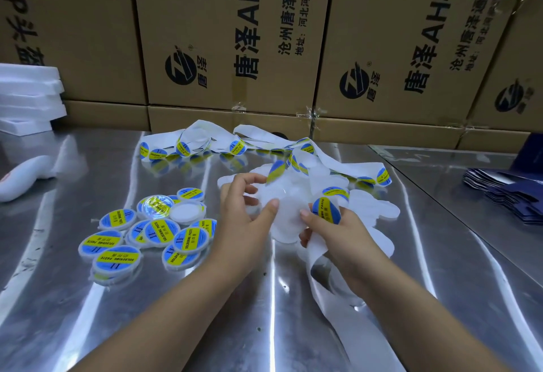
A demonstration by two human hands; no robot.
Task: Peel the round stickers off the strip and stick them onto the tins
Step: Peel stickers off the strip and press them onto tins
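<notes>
Left hand [241, 216] gripping white tin [286, 202], right hand [329, 236] pinching round sticker [327, 210]

**Free room and obstacles.** Bare table [426, 283] lies open to us at near left and along the right, between the trailing sticker strip [338, 313] and the stack of dark blue cartons [505, 195]. Cardboard boxes [235, 34] wall off the back edge. The cluster of labelled tins [132, 236] blocks left-centre, and a bare lane separates it from the foam trays [26, 92]. Strip loops crowd the centre around our left hand [244, 219], curled on a white tin [282, 219], and our right hand [332, 230], pinching the strip.
</notes>
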